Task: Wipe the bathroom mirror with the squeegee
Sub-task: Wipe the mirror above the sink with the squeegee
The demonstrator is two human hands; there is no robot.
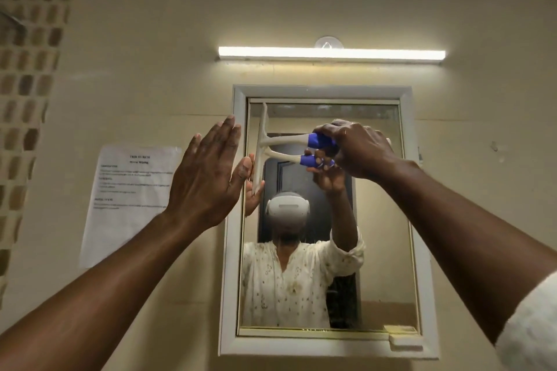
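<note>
The bathroom mirror (376,265) hangs on the wall in a white frame (232,265), taller than wide. My right hand (358,149) grips the blue handle of a white squeegee (280,139). Its blade stands upright against the glass near the mirror's upper left edge, and its reflection shows just below it. My left hand (208,172) is flat with fingers spread, resting against the left side of the frame at the blade's height. The glass reflects a person in a white patterned top.
A lit tube lamp (331,53) runs above the mirror. A printed sheet of paper (129,202) is stuck to the beige tiled wall left of the mirror. A mosaic tile strip (27,69) runs down the far left.
</note>
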